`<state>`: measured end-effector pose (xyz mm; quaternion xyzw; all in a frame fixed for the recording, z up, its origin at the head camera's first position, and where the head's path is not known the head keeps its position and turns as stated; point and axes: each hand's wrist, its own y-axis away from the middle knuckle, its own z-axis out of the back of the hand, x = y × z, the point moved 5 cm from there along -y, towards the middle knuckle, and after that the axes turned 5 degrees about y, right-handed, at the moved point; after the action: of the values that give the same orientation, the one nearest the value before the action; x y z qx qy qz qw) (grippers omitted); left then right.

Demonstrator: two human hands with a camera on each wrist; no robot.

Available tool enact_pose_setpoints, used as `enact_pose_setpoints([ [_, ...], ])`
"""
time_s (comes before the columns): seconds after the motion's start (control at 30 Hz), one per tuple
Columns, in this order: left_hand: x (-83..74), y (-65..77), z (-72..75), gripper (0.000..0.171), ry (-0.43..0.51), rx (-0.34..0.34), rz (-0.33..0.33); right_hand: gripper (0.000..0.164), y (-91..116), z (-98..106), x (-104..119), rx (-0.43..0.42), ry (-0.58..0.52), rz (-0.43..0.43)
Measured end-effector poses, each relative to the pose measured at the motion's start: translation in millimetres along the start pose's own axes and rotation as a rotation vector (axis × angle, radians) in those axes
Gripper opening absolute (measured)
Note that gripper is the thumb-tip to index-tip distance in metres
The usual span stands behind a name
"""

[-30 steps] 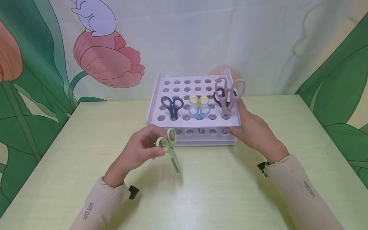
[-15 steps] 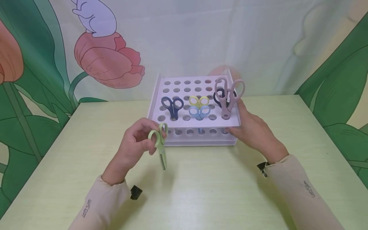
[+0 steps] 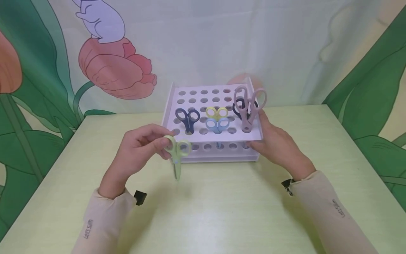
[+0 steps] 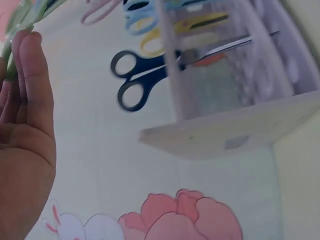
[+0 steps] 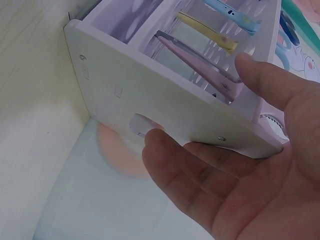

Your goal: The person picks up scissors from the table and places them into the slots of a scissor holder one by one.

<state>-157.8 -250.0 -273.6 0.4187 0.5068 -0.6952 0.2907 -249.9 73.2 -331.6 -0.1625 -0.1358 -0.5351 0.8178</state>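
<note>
My left hand (image 3: 136, 144) pinches light green scissors (image 3: 176, 154) by one handle loop, thumb against fingers. They hang blades down before the left front of a white holed rack (image 3: 203, 139). In the left wrist view those green scissors (image 4: 34, 14) show only partly, above the fingertips. My right hand (image 3: 280, 146) grips the rack's right side, its thumb at the front and its fingers along the side panel (image 5: 165, 107). Standing in the rack, handles up, are navy scissors (image 3: 188, 124), yellow scissors (image 3: 217, 115), light blue scissors (image 3: 217, 128), mauve scissors (image 3: 246, 121) and a black-handled pair (image 3: 235, 110) partly behind the mauve ones.
The rack stands near the back of a pale wood-look table (image 3: 222, 211). Right behind it hangs a curtain (image 3: 196, 42) printed with flowers and a rabbit. Many rack holes hold nothing, mostly in the back rows and at the left.
My left hand has moved left and slightly up with the green scissors, which have turned so both loops face forward and the blades hang nearly upright. The right hand stays on the rack.
</note>
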Motion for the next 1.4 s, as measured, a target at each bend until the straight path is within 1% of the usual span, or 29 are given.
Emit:
enact_pose_setpoints([
  [0.1,-10.8,-6.1,9.2,0.014,-0.074,-0.093,-0.031,0.107,0,0,0,0.005,0.006,0.001],
  [0.2,-18.2,-14.4,19.4,0.009,-0.115,-0.209,-0.046,0.107,1,1,-1,0.010,0.006,-0.004],
  [0.3,-19.5,-22.4,29.4,0.012,-0.122,-0.320,-0.049,0.106,2,1,-2,0.013,0.004,-0.010],
  [0.4,-15.9,-28.0,37.8,0.016,-0.150,-0.389,-0.030,0.105,3,0,-3,0.012,0.000,-0.013],
  [0.47,-11.6,-30.9,41.9,0.016,-0.155,-0.410,-0.012,0.105,3,0,-4,0.011,-0.001,-0.013],
  [0.6,-1.1,-36.0,47.6,0.015,-0.146,-0.425,0.019,0.105,2,0,-3,0.015,0.000,-0.008],
  [0.8,11.0,-40.4,53.5,0.014,-0.109,-0.459,0.022,0.106,2,1,-1,0.013,-0.004,0.004],
  [1.1,22.0,-46.6,55.7,0.015,-0.050,-0.499,0.046,0.107,1,0,-2,-0.004,-0.009,-0.003],
  [1.4,29.6,-50.5,58.9,0.016,0.036,-0.542,0.044,0.105,0,-1,0,-0.002,-0.014,0.004],
])
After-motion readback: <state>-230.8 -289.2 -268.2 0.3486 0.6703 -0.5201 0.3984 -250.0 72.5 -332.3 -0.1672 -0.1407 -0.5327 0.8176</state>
